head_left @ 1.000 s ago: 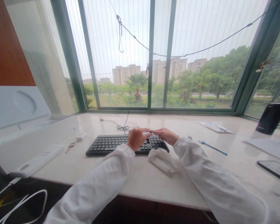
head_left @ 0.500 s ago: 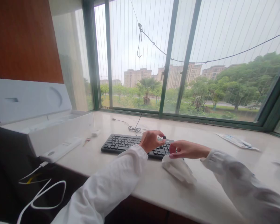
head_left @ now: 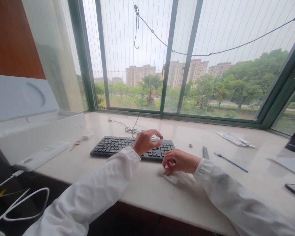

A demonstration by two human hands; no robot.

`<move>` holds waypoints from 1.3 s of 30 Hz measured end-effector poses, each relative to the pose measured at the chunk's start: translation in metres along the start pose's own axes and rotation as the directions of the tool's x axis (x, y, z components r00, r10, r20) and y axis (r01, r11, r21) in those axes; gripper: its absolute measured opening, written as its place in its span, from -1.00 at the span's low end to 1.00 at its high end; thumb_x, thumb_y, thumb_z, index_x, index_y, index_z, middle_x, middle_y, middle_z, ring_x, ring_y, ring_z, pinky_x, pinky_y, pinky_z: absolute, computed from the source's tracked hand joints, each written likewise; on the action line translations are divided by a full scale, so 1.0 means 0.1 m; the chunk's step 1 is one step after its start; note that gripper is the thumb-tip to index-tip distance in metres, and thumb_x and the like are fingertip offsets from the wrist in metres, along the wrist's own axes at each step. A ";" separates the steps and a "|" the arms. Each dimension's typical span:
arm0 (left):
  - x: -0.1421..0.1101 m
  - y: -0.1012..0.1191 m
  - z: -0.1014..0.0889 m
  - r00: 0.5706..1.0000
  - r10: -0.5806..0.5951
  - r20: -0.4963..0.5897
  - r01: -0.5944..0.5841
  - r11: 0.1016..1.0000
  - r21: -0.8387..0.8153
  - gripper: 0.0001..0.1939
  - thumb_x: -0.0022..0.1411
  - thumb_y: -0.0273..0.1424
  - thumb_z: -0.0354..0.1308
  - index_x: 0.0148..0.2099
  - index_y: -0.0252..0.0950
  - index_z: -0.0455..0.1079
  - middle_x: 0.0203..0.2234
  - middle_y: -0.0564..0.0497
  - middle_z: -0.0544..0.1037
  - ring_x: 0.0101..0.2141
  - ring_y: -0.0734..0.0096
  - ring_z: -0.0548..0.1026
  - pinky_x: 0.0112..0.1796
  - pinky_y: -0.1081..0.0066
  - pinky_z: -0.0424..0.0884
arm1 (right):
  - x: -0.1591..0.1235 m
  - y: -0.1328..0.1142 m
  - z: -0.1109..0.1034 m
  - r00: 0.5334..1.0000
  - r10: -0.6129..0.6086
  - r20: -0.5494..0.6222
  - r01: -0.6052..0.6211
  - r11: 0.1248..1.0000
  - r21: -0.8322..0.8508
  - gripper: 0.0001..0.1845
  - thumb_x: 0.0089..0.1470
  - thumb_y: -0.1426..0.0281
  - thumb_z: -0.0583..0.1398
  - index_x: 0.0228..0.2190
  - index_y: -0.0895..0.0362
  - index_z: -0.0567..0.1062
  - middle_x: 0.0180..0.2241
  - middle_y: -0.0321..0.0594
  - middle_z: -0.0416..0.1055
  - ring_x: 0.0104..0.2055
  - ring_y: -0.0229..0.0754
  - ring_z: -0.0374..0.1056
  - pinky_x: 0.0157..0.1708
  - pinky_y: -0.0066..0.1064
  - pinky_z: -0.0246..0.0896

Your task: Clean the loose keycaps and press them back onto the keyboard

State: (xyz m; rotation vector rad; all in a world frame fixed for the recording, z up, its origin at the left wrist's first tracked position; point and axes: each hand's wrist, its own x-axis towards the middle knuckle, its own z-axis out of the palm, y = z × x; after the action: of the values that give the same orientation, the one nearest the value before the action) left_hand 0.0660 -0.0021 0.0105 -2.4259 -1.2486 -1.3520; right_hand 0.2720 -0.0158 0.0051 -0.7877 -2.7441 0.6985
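My left hand [head_left: 147,141] is raised over the right part of a black keyboard [head_left: 113,145], pinching a small black keycap [head_left: 161,137] between thumb and fingertips. A gap among the keys shows near the number pad, partly hidden by the hand. My right hand [head_left: 178,161] is low in front of the keyboard's right end, its fingers curled onto a crumpled white tissue [head_left: 179,179] on the tabletop. The tissue is blurred by motion. Another small dark piece [head_left: 190,145] lies on the table right of the keyboard.
A dark flat bar [head_left: 205,152], a thin blue stick brush [head_left: 232,163] and a clear packet [head_left: 236,140] lie to the right. At left stand an open white box [head_left: 39,137] and a white power strip [head_left: 41,156]. The keyboard cable [head_left: 131,130] is coiled behind, below the window.
The view has turned to the right, bringing more of the table's right side into sight. My right hand has closed on the tissue and pulled it lower; my left hand still pinches the keycap.
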 end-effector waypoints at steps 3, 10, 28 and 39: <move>-0.01 0.01 -0.02 1.000 0.018 -0.007 -0.018 1.000 0.020 -0.83 0.14 -0.32 0.20 -0.19 -0.19 0.50 -0.25 0.11 0.60 -0.45 0.56 0.47 -0.33 0.53 0.39 | 0.01 0.06 0.00 0.998 -0.021 -0.054 0.024 0.998 0.054 -0.75 -0.05 0.18 0.29 -0.43 0.11 0.60 -0.43 -0.21 0.44 -0.43 -0.24 0.27 -0.40 -0.40 0.16; -0.02 0.06 -0.05 0.996 0.057 -0.070 -0.057 0.998 0.003 -0.81 0.18 -0.24 0.17 -0.21 -0.20 0.50 -0.24 0.10 0.58 -0.63 0.65 0.25 -0.52 0.53 0.29 | 0.04 0.31 -0.16 0.834 0.284 -0.473 -0.039 0.885 0.463 -0.51 -0.02 -0.04 0.20 -0.36 0.17 0.46 -0.41 -0.24 0.42 -0.34 -0.19 0.32 -0.33 -0.38 0.18; -0.11 0.07 0.09 0.989 0.101 0.108 -0.105 0.994 0.036 -0.72 0.08 -0.22 0.28 -0.15 -0.17 0.52 -0.31 0.09 0.58 -0.44 0.50 0.47 -0.41 0.51 0.30 | 0.17 0.11 0.02 0.836 0.307 -0.456 0.066 0.768 0.638 -0.46 -0.18 -0.03 0.31 -0.36 0.19 0.51 -0.50 -0.24 0.44 -0.43 -0.19 0.33 -0.46 -0.40 0.19; -0.10 0.13 0.05 0.994 0.082 -0.070 -0.085 0.996 -0.039 -0.81 0.16 -0.23 0.21 -0.24 -0.19 0.54 -0.32 0.12 0.59 -0.63 0.67 0.24 -0.53 0.55 0.25 | 0.12 0.15 -0.08 0.849 0.387 -0.360 0.088 0.568 0.818 -0.51 -0.21 0.16 0.38 -0.26 0.23 0.56 -0.45 -0.22 0.49 -0.49 -0.26 0.33 -0.49 -0.45 0.19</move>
State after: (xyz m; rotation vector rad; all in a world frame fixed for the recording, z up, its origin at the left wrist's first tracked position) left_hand 0.0756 -0.0146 0.0037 -2.4075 -1.1008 -1.4393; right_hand 0.2711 0.0052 0.0056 -0.8063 -1.5693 1.4070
